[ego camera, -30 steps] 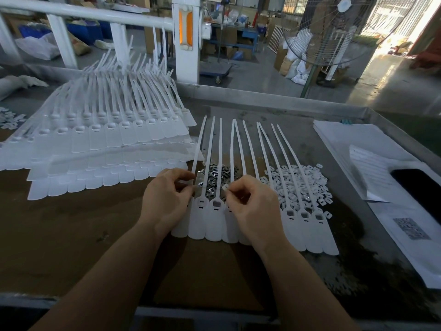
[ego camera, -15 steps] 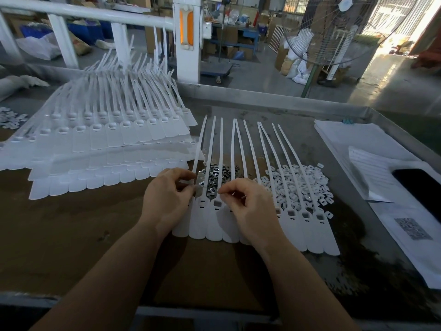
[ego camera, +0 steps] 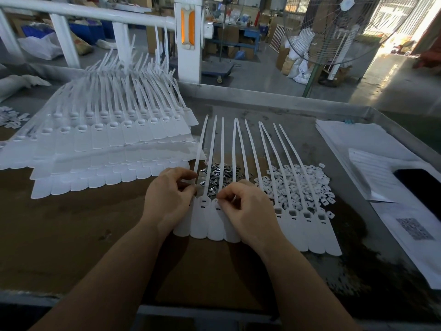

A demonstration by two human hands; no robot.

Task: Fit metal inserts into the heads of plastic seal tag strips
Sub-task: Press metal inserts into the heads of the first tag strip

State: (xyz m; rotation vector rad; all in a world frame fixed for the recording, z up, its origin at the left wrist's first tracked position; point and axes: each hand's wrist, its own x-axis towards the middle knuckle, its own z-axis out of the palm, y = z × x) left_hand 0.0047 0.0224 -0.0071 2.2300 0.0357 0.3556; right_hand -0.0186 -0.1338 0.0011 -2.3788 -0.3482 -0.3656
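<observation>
Step in hand: seating insert. Right hand [ego camera: 248, 206] fingers pinch at a strip head [ego camera: 217, 206]; insert itself hidden. Left hand [ego camera: 169, 197] curled, grip unclear. Inserts [ego camera: 220, 174] at 12 o'clock. Next: adjacent head.

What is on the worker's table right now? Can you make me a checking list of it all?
Surface: brown worktable with a raised metal rim.
Job's things: a row of white seal tag strips lying flat, tails pointing away; a pile of metal inserts behind their heads; a heap of small white plastic pieces to the right.
Clutter: big stack of tag strips on the left; papers and a dark phone-like slab on the right.
Grippers: left hand and right hand, fingers curled at the strip heads; whether either holds an insert is hidden.
Cables: nothing seen.
Surroundings: standing fan, white railing, boxes and sacks on the floor.
</observation>
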